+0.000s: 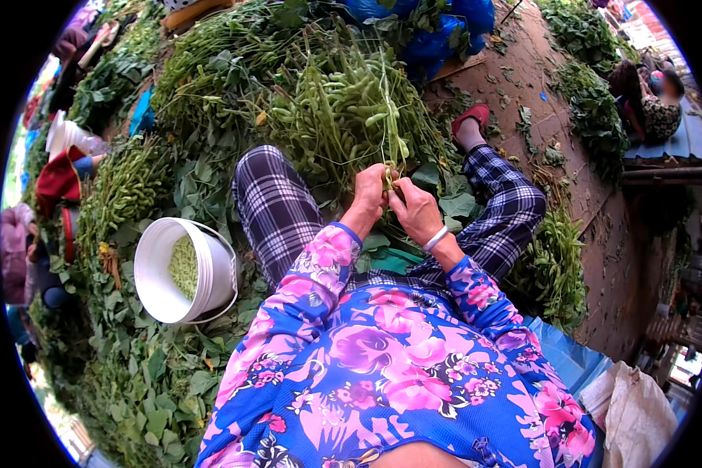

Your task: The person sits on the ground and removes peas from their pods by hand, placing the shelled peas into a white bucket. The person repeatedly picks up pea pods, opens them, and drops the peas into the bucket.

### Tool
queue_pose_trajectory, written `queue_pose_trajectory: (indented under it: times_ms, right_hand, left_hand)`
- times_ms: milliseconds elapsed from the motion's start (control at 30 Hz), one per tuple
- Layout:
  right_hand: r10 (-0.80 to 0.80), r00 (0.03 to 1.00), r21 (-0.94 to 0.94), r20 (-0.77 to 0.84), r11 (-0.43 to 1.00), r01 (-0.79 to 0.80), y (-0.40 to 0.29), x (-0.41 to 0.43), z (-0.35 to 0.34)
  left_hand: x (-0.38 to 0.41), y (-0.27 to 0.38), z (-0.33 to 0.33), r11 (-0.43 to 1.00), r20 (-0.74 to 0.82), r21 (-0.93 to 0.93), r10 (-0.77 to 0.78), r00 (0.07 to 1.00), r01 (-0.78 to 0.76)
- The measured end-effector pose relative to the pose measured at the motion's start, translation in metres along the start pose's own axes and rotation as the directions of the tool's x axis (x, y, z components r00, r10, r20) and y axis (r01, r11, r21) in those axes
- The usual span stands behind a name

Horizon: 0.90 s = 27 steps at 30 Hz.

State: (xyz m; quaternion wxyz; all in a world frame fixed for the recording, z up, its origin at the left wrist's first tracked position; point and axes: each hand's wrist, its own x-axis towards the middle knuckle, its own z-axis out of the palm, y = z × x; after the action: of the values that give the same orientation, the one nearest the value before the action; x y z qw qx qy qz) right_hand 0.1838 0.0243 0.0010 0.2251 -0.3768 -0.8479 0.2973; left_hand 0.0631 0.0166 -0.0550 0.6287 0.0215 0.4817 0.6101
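Between my knees, my left hand [370, 193] and my right hand [414, 210] meet at the lower end of a green soybean stalk [391, 126]. Both pinch it near some pods, and the stalk rises away from me over the heap. A white bangle circles my right wrist. Just beyond my hands lies a large heap of soybean plants [339, 105] thick with green pods. To my left, a white plastic bucket [210, 269] holds shelled green beans [183, 266] and leans its mouth outward in the view.
Loose leaves [158, 374] cover the ground at left. Blue plastic bags [439, 35] lie beyond the heap. More podded plants [553, 263] sit beside my right knee. A pale woven sack [637, 409] is at lower right. Other people sit at far left and far right [662, 117].
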Motion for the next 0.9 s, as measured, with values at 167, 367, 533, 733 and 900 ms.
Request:
queue_pose_trajectory:
  times_ms: [167,367,533,733,900]
  right_hand:
    - [0.258,0.966,0.319,-0.028,0.918,-0.236,0.002,0.004,-0.010]
    - [0.289,0.957,0.333,-0.006,0.903,-0.271,0.020,0.003,-0.006]
    - [0.224,0.974,0.240,0.031,0.945,-0.225,0.025,-0.001,0.001]
    - [0.369,0.884,0.429,0.287,0.775,-0.463,0.015,-0.004,-0.008]
    - [0.364,0.840,0.512,0.403,0.671,-0.536,0.010,-0.004,-0.013]
  left_hand:
    - [-0.019,0.014,-0.004,0.994,0.265,-0.108,0.006,0.964,0.023]
    - [-0.031,0.014,-0.023,0.994,0.171,0.108,-0.044,0.984,0.026]
    - [-0.035,0.010,-0.010,0.996,0.244,0.092,-0.042,0.969,0.020]
    - [-0.029,0.006,-0.015,0.997,0.257,0.047,-0.065,0.964,0.055]
    - [-0.027,0.007,-0.019,0.996,0.295,0.070,-0.068,0.953,0.049]
